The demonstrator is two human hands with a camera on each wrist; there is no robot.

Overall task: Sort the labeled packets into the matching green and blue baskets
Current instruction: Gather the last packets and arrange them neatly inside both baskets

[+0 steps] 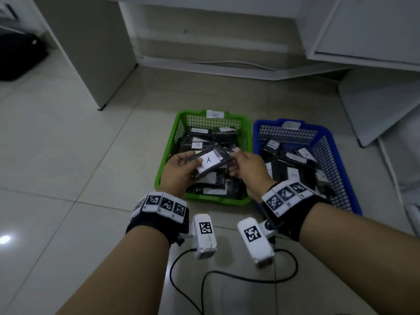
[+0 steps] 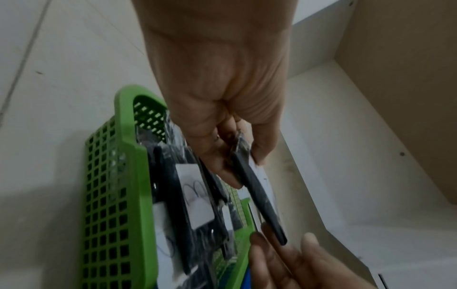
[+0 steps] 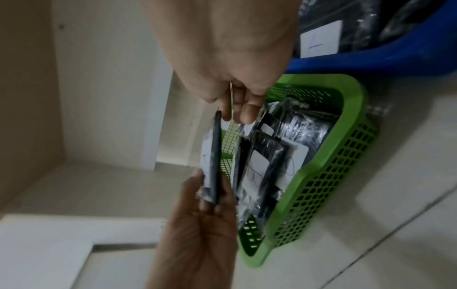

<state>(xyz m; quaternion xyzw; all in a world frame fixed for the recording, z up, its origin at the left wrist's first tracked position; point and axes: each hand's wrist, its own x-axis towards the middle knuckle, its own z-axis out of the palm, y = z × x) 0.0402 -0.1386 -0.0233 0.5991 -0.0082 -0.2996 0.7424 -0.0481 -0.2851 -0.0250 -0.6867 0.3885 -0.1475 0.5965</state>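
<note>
A black packet (image 1: 209,160) with a white label marked "A" hangs over the green basket (image 1: 159,178), held between both hands. My left hand (image 1: 188,160) grips its left end with thumb and fingers. My right hand (image 1: 234,160) pinches the right end. In the left wrist view the packet (image 2: 257,195) runs edge-on from my left hand (image 2: 237,156) down to the right fingertips (image 2: 309,238). The right wrist view shows the same packet (image 3: 215,156) edge-on between the two hands. The blue basket (image 1: 256,137) stands just right of the green one. Both baskets hold several black labeled packets.
Both baskets sit on a pale tiled floor, with a white paper tag on each far rim. White cabinet panels stand behind and to the right. A black cable (image 1: 227,273) loops on the floor near me. A dark object (image 1: 18,57) lies far left.
</note>
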